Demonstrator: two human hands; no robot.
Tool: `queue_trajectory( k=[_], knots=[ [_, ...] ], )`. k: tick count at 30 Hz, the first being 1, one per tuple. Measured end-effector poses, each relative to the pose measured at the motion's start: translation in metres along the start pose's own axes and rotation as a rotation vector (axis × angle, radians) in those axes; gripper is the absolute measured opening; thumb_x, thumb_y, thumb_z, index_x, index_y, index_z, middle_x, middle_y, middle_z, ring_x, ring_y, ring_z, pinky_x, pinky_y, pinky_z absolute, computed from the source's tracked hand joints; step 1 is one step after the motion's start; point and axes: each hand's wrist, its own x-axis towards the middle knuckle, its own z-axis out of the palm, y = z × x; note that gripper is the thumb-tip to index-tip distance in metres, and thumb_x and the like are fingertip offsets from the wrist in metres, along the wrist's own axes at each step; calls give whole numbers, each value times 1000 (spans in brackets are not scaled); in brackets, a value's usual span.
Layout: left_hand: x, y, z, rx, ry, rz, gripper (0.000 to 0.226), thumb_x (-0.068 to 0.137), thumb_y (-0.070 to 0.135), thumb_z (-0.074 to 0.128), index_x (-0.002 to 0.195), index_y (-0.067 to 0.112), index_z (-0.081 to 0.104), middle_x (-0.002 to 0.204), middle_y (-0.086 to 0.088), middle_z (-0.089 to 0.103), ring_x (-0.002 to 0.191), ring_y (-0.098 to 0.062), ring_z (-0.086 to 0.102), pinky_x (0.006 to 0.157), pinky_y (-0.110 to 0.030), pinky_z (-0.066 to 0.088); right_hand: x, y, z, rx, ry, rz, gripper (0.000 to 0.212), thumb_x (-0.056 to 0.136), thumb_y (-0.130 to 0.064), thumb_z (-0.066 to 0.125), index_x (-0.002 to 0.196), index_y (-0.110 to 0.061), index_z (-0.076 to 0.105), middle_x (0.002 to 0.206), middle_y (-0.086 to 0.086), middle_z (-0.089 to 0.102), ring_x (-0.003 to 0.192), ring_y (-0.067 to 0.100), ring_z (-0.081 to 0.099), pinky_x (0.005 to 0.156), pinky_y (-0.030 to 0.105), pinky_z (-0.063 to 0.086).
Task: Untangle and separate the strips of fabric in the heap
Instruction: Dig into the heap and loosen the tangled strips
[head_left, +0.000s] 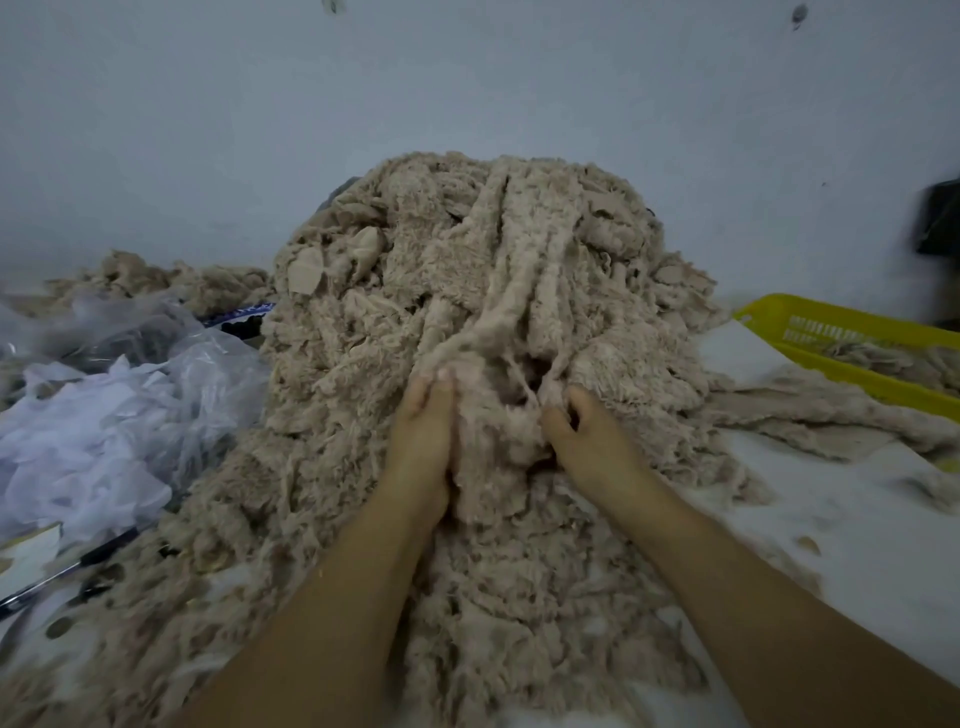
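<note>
A tall heap of fluffy beige fabric strips (467, 270) fills the middle of the view and spreads down towards me. Both my hands are sunk into its front. My left hand (423, 431) grips a bunch of strips that run up the heap, with its fingertips curled over them. My right hand (582, 431) has its fingers curled into the fabric just to the right, pinching a tuft. A clump of strips (493, 436) bulges between the two hands. Parts of the fingers are buried in the fluff.
Crumpled clear and white plastic bags (104, 415) lie at the left, with a pen (67, 571) below them. A smaller beige pile (156, 275) sits at the back left. A yellow basket (852, 353) with some strips stands at the right. Behind is a pale wall.
</note>
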Motion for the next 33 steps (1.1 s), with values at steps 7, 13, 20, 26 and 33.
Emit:
queue_trajectory(
  k=[7, 13, 20, 26, 33],
  knots=[
    [22, 20, -31, -550, 96, -204, 45, 106, 39, 39, 126, 5, 62, 126, -17, 65, 103, -31, 66, 72, -43, 56, 3, 1, -10, -155, 215, 94, 33, 100, -25, 48, 71, -18, 31, 66, -2, 31, 55, 12, 27, 42, 22, 22],
    [15, 17, -28, -457, 9, -280, 46, 102, 42, 47, 124, 7, 67, 109, -14, 74, 91, -28, 74, 73, -40, 60, -9, -15, -2, -179, 350, -142, 16, 96, -26, 56, 102, -14, 46, 110, 0, 35, 74, 5, 46, 65, 24, 43],
    [-3, 17, -14, -230, -357, -353, 25, 79, 23, 65, 89, 5, 78, 83, -13, 71, 73, -23, 71, 67, -30, 58, -19, -31, 18, -309, -45, -355, 46, 100, -30, 51, 143, -27, 36, 135, -5, 46, 110, 10, 53, 90, 32, 47],
    [-7, 12, -8, -86, -328, -279, 32, 92, 15, 53, 68, 10, 74, 57, -4, 68, 47, -12, 65, 43, -17, 49, -13, -14, 14, -150, -128, -276, 52, 100, -36, 52, 148, -35, 32, 142, -14, 47, 125, 5, 45, 100, 27, 40],
    [-8, 10, -4, 259, -371, -186, 51, 96, -1, 51, 55, 18, 74, 53, 0, 68, 44, -7, 63, 41, -14, 45, -7, -11, 7, 184, -78, 106, 44, 89, -72, 41, 106, -41, 67, 93, -29, 61, 89, -3, 58, 77, 6, 39]
  ],
)
